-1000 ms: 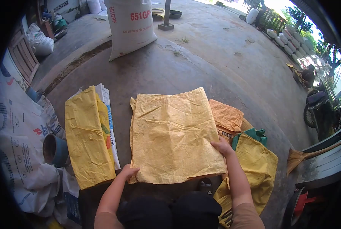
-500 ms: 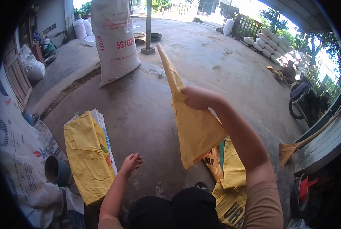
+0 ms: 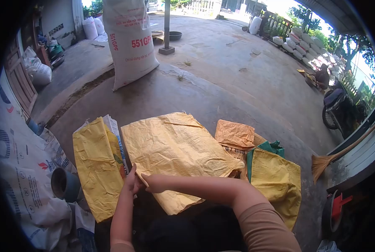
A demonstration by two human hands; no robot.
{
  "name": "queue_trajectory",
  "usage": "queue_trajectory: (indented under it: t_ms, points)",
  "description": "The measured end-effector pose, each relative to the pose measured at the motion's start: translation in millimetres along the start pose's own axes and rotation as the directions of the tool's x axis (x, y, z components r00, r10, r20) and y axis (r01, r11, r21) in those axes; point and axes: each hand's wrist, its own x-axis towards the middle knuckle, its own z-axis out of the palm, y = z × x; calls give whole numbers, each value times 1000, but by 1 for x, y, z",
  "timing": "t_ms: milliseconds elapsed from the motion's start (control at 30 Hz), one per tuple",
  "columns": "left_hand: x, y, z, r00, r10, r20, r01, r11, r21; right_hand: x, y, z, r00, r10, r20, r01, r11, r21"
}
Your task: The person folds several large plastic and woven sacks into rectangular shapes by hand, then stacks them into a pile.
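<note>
A pale yellow woven sack [image 3: 175,140] is spread out in front of my knees, creased and flat. My right hand [image 3: 156,183] reaches across to its near left edge and is closed on a fold there. Against that same edge, my left hand [image 3: 132,181] meets the right one and pinches the sack's side; part of its fingers is hidden. Left of it lies a folded darker yellow sack [image 3: 96,164] on top of a white and blue one. To the right, an orange folded sack [image 3: 234,133] and a yellow sack with green [image 3: 275,180] lie in a loose pile.
A tall full white sack [image 3: 130,46] marked 551GPF stands ahead by a metal post [image 3: 167,29]. White printed sheeting [image 3: 23,168] and a grey pipe-like container [image 3: 65,185] are at left. A broom [image 3: 322,164] leans at right, and a motorbike [image 3: 336,107] stands beyond.
The pale yellow sack, held up in my right hand before, now lies spread low in front of me. My right hand has come down and left to meet my left hand at its edge.
</note>
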Motion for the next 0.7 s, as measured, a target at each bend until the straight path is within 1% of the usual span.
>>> queue_trajectory:
  t_ms: [33, 67, 100, 167, 233, 300, 333, 367, 400, 433, 467, 500, 567, 600, 633, 667, 700]
  points:
    - [6, -12, -16, 994, -55, -92, 64, 993, 100, -3, 7, 7, 1000, -6, 20, 5, 1000, 16]
    - [-17, -6, 10, 969, -25, -245, 81, 972, 222, -6, 17, 15, 996, -58, 64, 56, 998, 34]
    - [-11, -20, -2, 962, -35, -271, 94, 974, 208, -7, 27, 22, 987, -115, 108, 110, 993, 51]
    - [9, -47, -30, 950, 53, -307, 65, 931, 360, -3, 69, 40, 988, -157, 0, 157, 988, 17]
    - [8, -54, -33, 933, 41, -357, 90, 935, 342, -16, 98, 30, 997, -69, -26, 67, 995, -76]
    - [14, -66, -41, 915, 97, -392, 69, 919, 388, -27, 134, 24, 998, 58, -13, -60, 965, -257]
    - [14, -67, -41, 909, 95, -405, 81, 914, 397, -31, 154, 27, 995, 95, -2, -91, 945, -315]
    - [15, -68, -46, 905, 97, -415, 84, 914, 396, -35, 173, 34, 991, 132, 5, -120, 920, -372]
    - [17, -71, -53, 895, 148, -420, 77, 879, 471, -39, 189, 41, 993, 120, 10, -108, 923, -370]
    - [17, -71, -57, 885, 199, -421, 71, 836, 544, -42, 204, 50, 988, 139, 72, -103, 923, -372]
    - [15, -68, -57, 880, 203, -430, 74, 834, 546, -44, 213, 61, 979, 158, 131, -98, 923, -373]
    - [10, -62, -55, 873, 231, -430, 63, 820, 568, -45, 217, 75, 980, 147, 131, -90, 925, -369]
    - [2, -50, -49, 862, 265, -432, 54, 800, 598, -46, 221, 102, 998, 50, 36, -35, 945, -327]
    - [-1, -44, -43, 861, 340, -377, -47, 792, 609, -46, 214, 105, 999, 40, 31, -28, 946, -322]
    - [-6, -38, -39, 853, 414, -319, -146, 775, 615, -45, 203, 109, 997, 43, 71, -16, 939, -343]
    - [-12, -28, -27, 851, 416, -320, -140, 767, 626, -44, 195, 113, 993, 49, 110, -6, 933, -360]
    - [-19, -16, -8, 874, 413, -257, -182, 768, 614, -40, 194, 120, 994, 42, 105, -3, 937, -348]
